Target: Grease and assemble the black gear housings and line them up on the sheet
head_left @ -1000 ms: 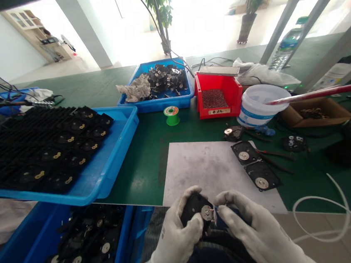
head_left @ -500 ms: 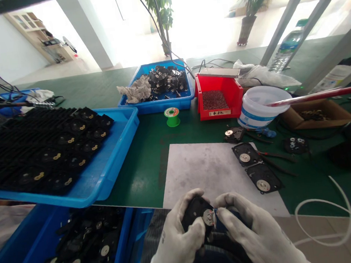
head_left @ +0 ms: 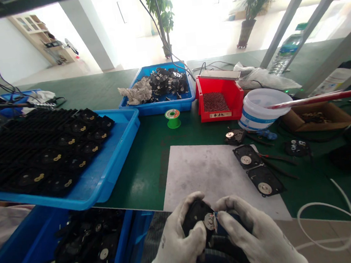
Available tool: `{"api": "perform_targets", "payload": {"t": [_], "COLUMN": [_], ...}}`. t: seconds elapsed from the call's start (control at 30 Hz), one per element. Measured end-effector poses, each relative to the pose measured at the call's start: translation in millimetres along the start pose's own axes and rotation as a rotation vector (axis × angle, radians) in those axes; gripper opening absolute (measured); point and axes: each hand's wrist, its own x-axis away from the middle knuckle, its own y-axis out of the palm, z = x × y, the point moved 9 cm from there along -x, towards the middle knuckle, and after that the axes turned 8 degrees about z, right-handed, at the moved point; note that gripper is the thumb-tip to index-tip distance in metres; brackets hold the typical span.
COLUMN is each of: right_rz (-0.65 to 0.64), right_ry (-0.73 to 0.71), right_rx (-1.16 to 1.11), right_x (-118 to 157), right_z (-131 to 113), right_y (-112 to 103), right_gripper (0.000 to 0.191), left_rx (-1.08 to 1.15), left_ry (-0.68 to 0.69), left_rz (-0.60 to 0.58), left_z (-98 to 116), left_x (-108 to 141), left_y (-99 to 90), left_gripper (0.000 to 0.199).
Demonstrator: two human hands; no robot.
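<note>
Both my hands wear white gloves and meet in front of my lap, just off the table's near edge. My left hand (head_left: 182, 235) is closed around a black plastic plate with a round silver disc (head_left: 196, 213), its thumb beside the disc. At the disc's right edge, my right hand (head_left: 251, 224) pinches with thumb and forefinger. Small bits of red and blue show there, maybe wires, too small to be sure. A white paper sheet (head_left: 198, 171) lies just beyond, and two similar black plates (head_left: 254, 169) rest along its right side.
On the left stands a blue tray (head_left: 112, 163) with rows of black parts; below it a blue bin (head_left: 124, 245) holds more plates. Farther back are a blue tray of small parts (head_left: 157, 108), green spool (head_left: 173, 121), red bin (head_left: 220, 116), white bucket (head_left: 255, 112) and cardboard box (head_left: 328, 123).
The whole view has shifted slightly, with things on the table a little lower in the picture. Both hands keep the same hold, and the black plate is turned very slightly.
</note>
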Motion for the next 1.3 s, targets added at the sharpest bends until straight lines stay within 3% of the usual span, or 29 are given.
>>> {"api": "perform_targets", "payload": {"t": [0.53, 0.73, 1.3], "right_rz": [-0.048, -0.042, -0.008], "right_ry": [-0.041, -0.032, -0.030], "right_rx": [0.061, 0.059, -0.022], "right_x": [-3, -4, -6], "right_z": [3, 5, 4], "right_y": [4, 5, 5], "right_gripper": [0.032, 0.035, 0.030], "left_rx": [0.033, -0.050, -0.135], "left_ry": [-0.100, -0.024, 0.007], "left_rz": [0.016, 0.009, 0.050], "left_z": [-9, 3, 6], "left_x": [3, 1, 2], "left_y": [0.3, -2.0, -7.4], "left_gripper": [0.054, 0.052, 0.052]}}
